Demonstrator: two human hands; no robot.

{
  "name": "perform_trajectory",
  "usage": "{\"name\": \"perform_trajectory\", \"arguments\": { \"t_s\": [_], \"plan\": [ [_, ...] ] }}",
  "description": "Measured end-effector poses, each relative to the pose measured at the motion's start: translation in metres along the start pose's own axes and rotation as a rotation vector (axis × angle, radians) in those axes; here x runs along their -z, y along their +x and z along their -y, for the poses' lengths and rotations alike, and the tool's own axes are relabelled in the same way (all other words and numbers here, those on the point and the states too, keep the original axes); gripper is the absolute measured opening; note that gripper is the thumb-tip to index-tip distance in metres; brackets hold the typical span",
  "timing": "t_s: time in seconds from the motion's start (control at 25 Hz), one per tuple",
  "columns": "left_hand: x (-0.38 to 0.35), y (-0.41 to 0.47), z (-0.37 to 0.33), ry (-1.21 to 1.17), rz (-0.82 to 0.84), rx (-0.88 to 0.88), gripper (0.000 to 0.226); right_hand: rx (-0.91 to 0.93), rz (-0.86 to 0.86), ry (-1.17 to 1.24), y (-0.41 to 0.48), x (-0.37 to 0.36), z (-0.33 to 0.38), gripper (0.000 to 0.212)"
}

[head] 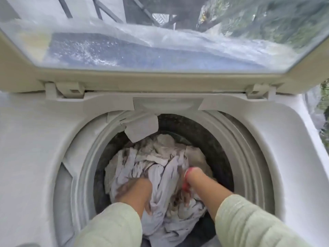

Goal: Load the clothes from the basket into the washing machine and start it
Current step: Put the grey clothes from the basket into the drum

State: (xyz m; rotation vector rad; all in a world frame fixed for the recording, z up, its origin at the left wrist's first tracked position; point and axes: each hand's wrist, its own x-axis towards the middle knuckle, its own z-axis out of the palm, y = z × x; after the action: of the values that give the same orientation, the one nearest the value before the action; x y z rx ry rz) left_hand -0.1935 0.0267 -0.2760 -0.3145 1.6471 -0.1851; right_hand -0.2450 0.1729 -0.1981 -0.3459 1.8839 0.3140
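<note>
Two pale green sleeves (pixel 114 227) reach down into the drum. The left hand (pixel 137 188) and the right hand (pixel 191 182) are both sunk into the clothes (pixel 160 168), blurred and partly buried, so I cannot tell whether either is gripping or only pressing. The pale, crumpled clothes fill the space between and beyond the hands, inside the washing machine (pixel 35 139). Farther off, its lid (pixel 160 79) stands open.
</note>
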Motion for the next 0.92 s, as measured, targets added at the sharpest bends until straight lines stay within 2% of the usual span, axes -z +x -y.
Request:
{"name": "perform_trajectory", "arguments": {
  "t_s": [0.04, 0.08, 0.12, 0.16, 0.2, 0.24, 0.28, 0.32, 0.4, 0.48, 0.6, 0.68, 0.76, 0.92],
  "plan": [
    [-0.011, 0.017, -0.006, 0.004, 0.035, 0.029, 0.155, 0.011, 0.045, 0.056, 0.005, -0.023, 0.006, 0.076],
    [-0.017, 0.027, -0.009, 0.0, 0.043, 0.04, 0.159, 0.074, 0.108, 0.042, 0.017, -0.037, 0.009, 0.064],
    [-0.019, 0.03, -0.01, -0.013, 0.031, 0.031, 0.16, 0.112, 0.057, -0.04, 0.022, -0.04, 0.014, 0.054],
    [-0.019, 0.027, -0.008, -0.03, 0.001, 0.002, 0.16, 0.083, -0.017, 0.077, 0.04, -0.046, 0.011, 0.05],
    [-0.017, 0.022, -0.004, -0.027, -0.014, -0.046, 0.162, 0.098, -0.008, 0.095, 0.04, -0.045, 0.011, 0.051],
    [-0.014, 0.007, 0.005, -0.035, -0.036, -0.108, 0.163, 0.1, 0.019, -0.012, 0.028, -0.042, 0.009, 0.055],
    [-0.007, -0.01, 0.016, -0.045, -0.052, -0.157, 0.159, 0.098, -0.029, -0.048, 0.02, -0.041, -0.008, 0.062],
    [0.002, -0.031, 0.03, -0.077, -0.058, -0.204, 0.148, 0.069, 0.032, 0.064, 0.007, -0.024, -0.013, 0.065],
    [0.022, -0.095, 0.059, -0.156, -0.14, -0.305, 0.114, 0.027, 0.003, 0.231, -0.033, 0.017, -0.022, 0.061],
    [0.038, -0.163, 0.086, -0.247, -0.45, -0.482, 0.084, 0.143, -0.229, 0.462, -0.081, 0.051, -0.023, 0.058],
    [0.009, -0.249, 0.137, -0.55, -1.066, -0.747, 0.058, 0.372, -0.722, 0.864, -0.161, 0.066, -0.003, 0.046],
    [-0.035, -0.283, 0.181, -0.814, -1.392, -0.807, 0.045, 0.532, -0.873, 1.01, -0.217, 0.052, 0.026, 0.042],
    [-0.086, -0.287, 0.23, -1.031, -1.576, -0.732, 0.038, 0.65, -0.955, 0.964, -0.257, 0.03, 0.068, 0.041],
    [-0.18, -0.252, 0.332, -1.237, -1.643, -0.406, 0.048, 0.848, -1.026, 0.772, -0.285, -0.011, 0.185, 0.033]
  ]
}}
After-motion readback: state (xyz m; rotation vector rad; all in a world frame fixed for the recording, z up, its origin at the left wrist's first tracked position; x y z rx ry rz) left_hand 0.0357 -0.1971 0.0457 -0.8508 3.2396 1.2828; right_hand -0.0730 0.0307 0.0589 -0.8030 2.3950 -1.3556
